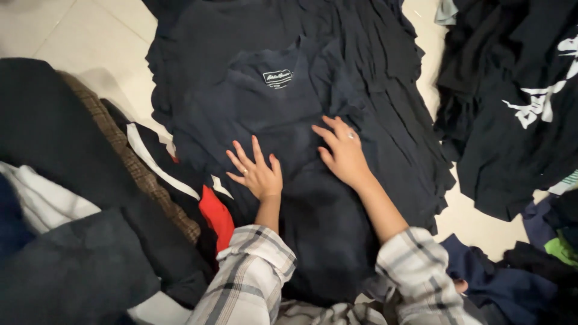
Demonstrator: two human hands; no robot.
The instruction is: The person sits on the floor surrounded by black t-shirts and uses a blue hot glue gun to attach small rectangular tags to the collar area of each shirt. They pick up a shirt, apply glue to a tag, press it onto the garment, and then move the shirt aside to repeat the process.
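- left hand (257,173) and right hand (343,151): both flat, fingers spread, on dark navy shirt (283,120)
- black printed garment (518,102) at 3 o'clock
- red cloth (215,215) at 8 o'clock

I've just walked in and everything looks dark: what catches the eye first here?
Both hands, left hand and right hand, lie flat with fingers spread on a dark navy shirt in the middle of the floor. A red cloth peeks out at lower left, and white print shows on a black garment at right.
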